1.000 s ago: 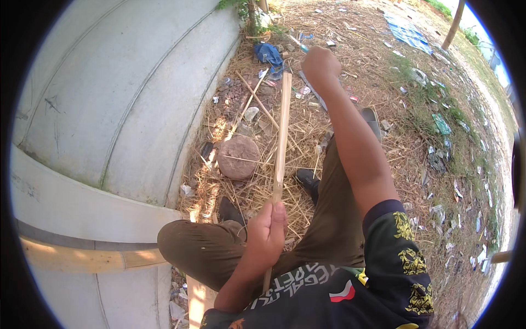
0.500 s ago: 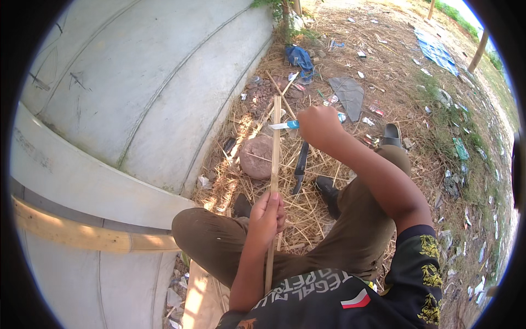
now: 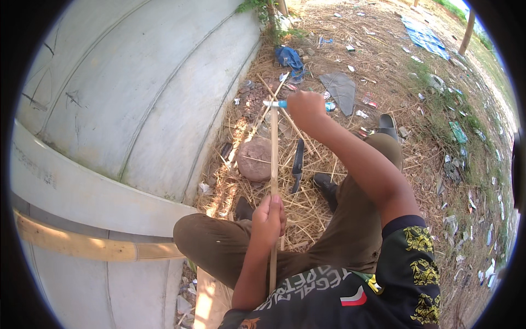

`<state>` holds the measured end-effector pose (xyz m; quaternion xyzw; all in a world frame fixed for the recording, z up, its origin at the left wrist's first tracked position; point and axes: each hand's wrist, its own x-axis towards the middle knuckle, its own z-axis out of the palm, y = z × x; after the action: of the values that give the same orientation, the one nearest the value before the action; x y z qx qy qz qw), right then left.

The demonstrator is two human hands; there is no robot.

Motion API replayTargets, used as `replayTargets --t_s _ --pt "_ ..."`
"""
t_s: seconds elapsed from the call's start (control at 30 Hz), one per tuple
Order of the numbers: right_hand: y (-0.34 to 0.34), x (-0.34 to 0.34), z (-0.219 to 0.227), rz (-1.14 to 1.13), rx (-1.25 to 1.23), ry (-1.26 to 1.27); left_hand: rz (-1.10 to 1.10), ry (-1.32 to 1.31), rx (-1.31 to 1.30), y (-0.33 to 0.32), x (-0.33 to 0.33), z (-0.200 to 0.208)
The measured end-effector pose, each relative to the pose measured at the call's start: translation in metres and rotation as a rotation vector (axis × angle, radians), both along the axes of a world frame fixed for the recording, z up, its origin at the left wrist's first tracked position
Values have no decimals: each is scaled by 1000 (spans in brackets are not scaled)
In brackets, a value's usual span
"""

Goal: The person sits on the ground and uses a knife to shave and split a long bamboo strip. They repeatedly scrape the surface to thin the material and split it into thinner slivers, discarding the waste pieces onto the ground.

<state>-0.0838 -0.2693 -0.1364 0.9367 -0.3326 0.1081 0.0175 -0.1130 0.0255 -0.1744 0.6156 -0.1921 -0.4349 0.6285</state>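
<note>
Left grip [image 3: 267, 220] around slim wooden strip [image 3: 274, 156], blue-handled blade [image 3: 281, 103]

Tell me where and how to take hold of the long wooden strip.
Probably wrap its near half from the left, as the left hand does: the strip is long and narrow, and the blue-handled knife in the right hand is at its far end.

The right hand [image 3: 307, 111], stretched out past the far end of the pale strip [image 3: 274, 148] a second ago, has come back nearer; its blue-handled knife [image 3: 280, 104], which crossed the strip a little nearer half a second ago, is now at that far end. The strip has shifted left toward the round stone [image 3: 253, 158], uncovering a dark blade [image 3: 298, 159].
</note>
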Motion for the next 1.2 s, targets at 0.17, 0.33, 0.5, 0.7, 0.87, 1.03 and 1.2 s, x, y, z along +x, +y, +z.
replayTargets --t_s 0.17,0.33,0.5,0.7,0.87,1.03,1.2 --pt "-77 -39 20 -342 190 -277 -62 90 -52 4 -7 7" --pt "2 -37 31 22 219 -134 38 581 -265 7 26 -5" --pt "63 -29 -5 379 70 -58 74 533 -259 8 27 1" --pt "75 -23 -27 569 -99 -72 161 465 -243 12 32 -2" --pt "74 -16 -29 560 -187 -235 158 476 -260 12 31 1" --pt "65 -6 -15 431 -231 -252 104 527 -313 12 32 2" --pt "31 5 -7 332 -308 -290 79 544 -315 8 28 3"
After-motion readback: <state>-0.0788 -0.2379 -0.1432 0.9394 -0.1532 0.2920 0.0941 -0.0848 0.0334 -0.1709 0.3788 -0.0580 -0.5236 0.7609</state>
